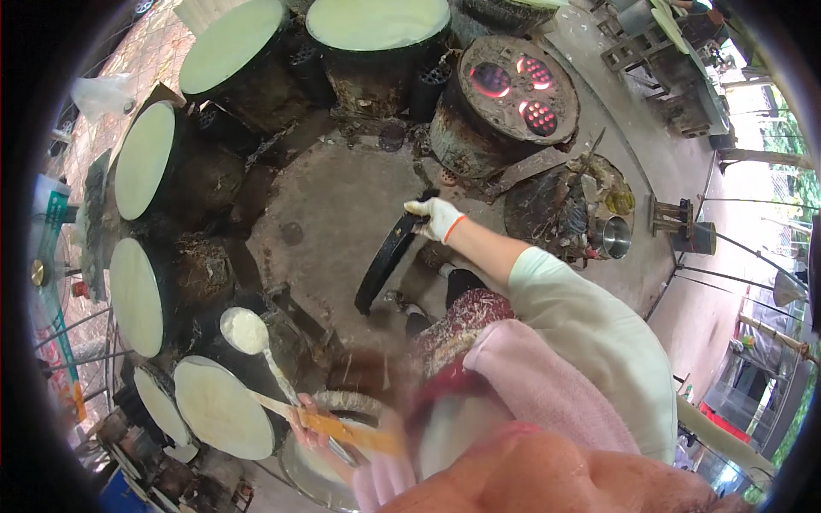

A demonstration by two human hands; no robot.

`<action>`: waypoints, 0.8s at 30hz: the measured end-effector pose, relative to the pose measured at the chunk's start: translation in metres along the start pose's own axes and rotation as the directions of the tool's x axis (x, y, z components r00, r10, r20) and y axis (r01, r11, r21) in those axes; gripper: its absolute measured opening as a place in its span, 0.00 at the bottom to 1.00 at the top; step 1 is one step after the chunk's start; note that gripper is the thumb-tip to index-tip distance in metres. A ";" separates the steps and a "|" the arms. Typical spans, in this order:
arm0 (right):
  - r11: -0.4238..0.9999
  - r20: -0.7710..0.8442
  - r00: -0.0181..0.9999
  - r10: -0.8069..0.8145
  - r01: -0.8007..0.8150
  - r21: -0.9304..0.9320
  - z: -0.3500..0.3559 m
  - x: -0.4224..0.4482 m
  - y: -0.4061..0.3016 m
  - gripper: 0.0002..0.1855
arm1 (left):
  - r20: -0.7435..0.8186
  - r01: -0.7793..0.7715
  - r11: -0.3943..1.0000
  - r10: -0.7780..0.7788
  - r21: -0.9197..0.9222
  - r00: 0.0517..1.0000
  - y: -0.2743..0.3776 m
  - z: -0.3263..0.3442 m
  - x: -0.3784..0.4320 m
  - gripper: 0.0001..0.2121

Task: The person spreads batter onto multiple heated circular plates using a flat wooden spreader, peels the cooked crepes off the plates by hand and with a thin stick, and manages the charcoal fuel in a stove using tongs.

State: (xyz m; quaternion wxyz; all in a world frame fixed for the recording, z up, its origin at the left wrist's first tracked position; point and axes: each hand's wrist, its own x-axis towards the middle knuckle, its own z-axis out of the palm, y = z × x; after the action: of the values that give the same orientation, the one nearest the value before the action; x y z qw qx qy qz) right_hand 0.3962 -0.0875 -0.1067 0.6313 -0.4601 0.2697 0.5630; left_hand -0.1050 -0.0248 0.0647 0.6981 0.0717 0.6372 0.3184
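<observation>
My right hand (441, 219), in a white glove with an orange cuff, grips a round black griddle pan (387, 263) by its edge; the pan hangs nearly edge-on above the floor. At the lower left, my bare left hand (312, 420) is closed around the handle of a metal ladle (245, 331), whose bowl holds pale batter, and around a flat wooden spatula (346, 433). Beneath that hand is a large basin (321, 467) with pale liquid, partly hidden by my arm. A round pale sheet (223, 408) lies just left of the spatula's tip.
Black drum stoves topped with pale round sheets (378, 23) curve around the left and far side. An uncovered stove (518, 90) shows glowing honeycomb briquettes. Right of it, a cluttered drum (571, 205) carries a steel cup (613, 237). Perforated briquettes (436, 75) stand between stoves.
</observation>
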 end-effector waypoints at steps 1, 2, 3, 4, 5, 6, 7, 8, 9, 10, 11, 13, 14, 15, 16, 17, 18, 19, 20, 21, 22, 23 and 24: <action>1.000 -0.029 0.999 0.027 -0.026 0.016 -0.016 0.018 0.006 0.05 | -0.094 -0.024 0.998 0.030 0.063 0.995 0.002 0.013 -0.002 0.20; 0.994 -0.098 0.994 0.048 -0.038 0.100 -0.025 0.032 0.021 0.05 | 0.460 0.075 0.997 -0.062 -0.010 0.886 0.006 0.026 -0.013 0.19; 0.982 -0.167 0.983 0.074 -0.043 0.184 -0.033 0.046 0.033 0.05 | 0.869 0.202 0.979 -0.084 -0.019 0.488 0.006 0.037 -0.020 0.18; 0.967 -0.225 0.970 0.096 -0.037 0.251 -0.043 0.062 0.045 0.06 | 0.860 0.207 0.978 -0.093 -0.015 0.502 0.002 0.044 -0.024 0.18; 0.966 -0.234 0.966 0.113 -0.052 0.253 -0.057 0.077 0.051 0.06 | 0.841 0.228 0.971 -0.062 -0.074 0.537 -0.003 0.051 -0.027 0.19; 0.970 -0.288 0.952 0.104 -0.033 0.241 -0.062 0.086 0.061 0.07 | 0.811 0.237 0.961 -0.024 -0.142 0.584 -0.009 0.053 -0.031 0.20; 0.973 -0.334 0.938 0.093 -0.014 0.232 -0.073 0.104 0.067 0.08 | 0.780 0.234 0.950 0.015 -0.206 0.626 -0.019 0.060 -0.033 0.21; 0.929 -0.336 0.928 0.160 -0.026 0.369 -0.091 0.127 0.062 0.12 | 0.743 0.226 0.936 0.053 -0.270 0.667 -0.029 0.069 -0.034 0.22; 0.921 -0.335 0.935 0.119 0.022 0.389 -0.109 0.144 0.066 0.08 | 0.689 0.198 0.924 0.090 -0.328 0.719 -0.031 0.074 -0.040 0.22; 0.912 -0.332 0.940 0.074 0.071 0.404 -0.124 0.160 0.066 0.06 | 0.624 0.195 0.912 0.080 -0.360 0.777 -0.033 0.085 -0.045 0.23; 0.926 -0.432 0.900 0.061 0.110 0.361 -0.128 0.171 0.064 0.06 | 0.556 0.191 0.897 0.072 -0.400 0.828 -0.033 0.090 -0.049 0.23; 0.861 -0.442 0.897 -0.022 0.242 0.448 -0.163 0.205 0.048 0.05 | 0.514 0.107 0.946 0.069 -0.305 0.855 -0.037 0.091 -0.038 0.23; 0.804 -0.432 0.902 -0.001 0.258 0.536 -0.169 0.213 0.039 0.06 | 0.512 0.067 0.949 0.107 -0.309 0.852 -0.041 0.096 -0.034 0.23; 0.804 -0.471 0.881 0.047 0.246 0.541 -0.183 0.227 0.023 0.05 | 0.525 0.038 0.950 0.137 -0.309 0.840 -0.044 0.101 -0.029 0.23; 0.720 -0.416 0.907 -0.061 0.328 0.612 -0.200 0.242 0.010 0.06 | 0.459 0.005 0.958 0.133 -0.287 0.879 -0.045 0.099 -0.027 0.23; 0.763 -0.373 0.923 -0.099 0.311 0.566 -0.206 0.245 0.005 0.06 | 0.420 -0.030 0.950 0.165 -0.311 0.892 -0.049 0.097 -0.025 0.23; 0.826 -0.459 0.885 -0.077 0.314 0.468 -0.208 0.249 -0.004 0.07 | 0.489 0.024 0.934 0.165 -0.357 0.856 -0.052 0.098 -0.024 0.23; 0.825 -0.451 0.889 -0.083 0.315 0.469 -0.218 0.260 -0.016 0.07 | 0.557 0.067 0.912 0.187 -0.404 0.809 -0.057 0.103 -0.025 0.23; 0.842 -0.453 0.889 -0.062 0.290 0.455 -0.238 0.260 -0.038 0.06 | 0.125 -0.136 0.891 0.209 -0.433 0.970 -0.062 0.106 -0.033 0.22; 0.874 -0.460 0.883 -0.087 0.290 0.391 -0.257 0.267 -0.058 0.09 | 0.195 -0.104 0.902 0.202 -0.419 0.960 -0.064 0.102 -0.030 0.19; 0.901 -0.458 0.882 -0.108 0.282 0.331 -0.265 0.273 -0.060 0.12 | 0.269 -0.072 0.915 0.191 -0.397 0.944 -0.065 0.101 -0.027 0.16; 0.912 -0.431 0.898 -0.085 0.244 0.329 -0.237 0.258 -0.049 0.12 | 0.286 -0.081 0.918 0.204 -0.388 0.936 -0.078 0.091 -0.036 0.14; 0.874 -0.324 0.923 -0.209 0.325 0.362 -0.276 0.270 -0.069 0.13 | 0.434 0.022 0.920 0.164 -0.392 0.886 -0.064 0.101 -0.024 0.14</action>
State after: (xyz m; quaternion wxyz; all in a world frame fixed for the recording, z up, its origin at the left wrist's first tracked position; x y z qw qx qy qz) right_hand 0.5714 -0.2029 -0.4386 0.7421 -0.4246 0.3994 0.3309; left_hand 0.0124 -0.0571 0.0705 0.8165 0.0296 0.3756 0.4374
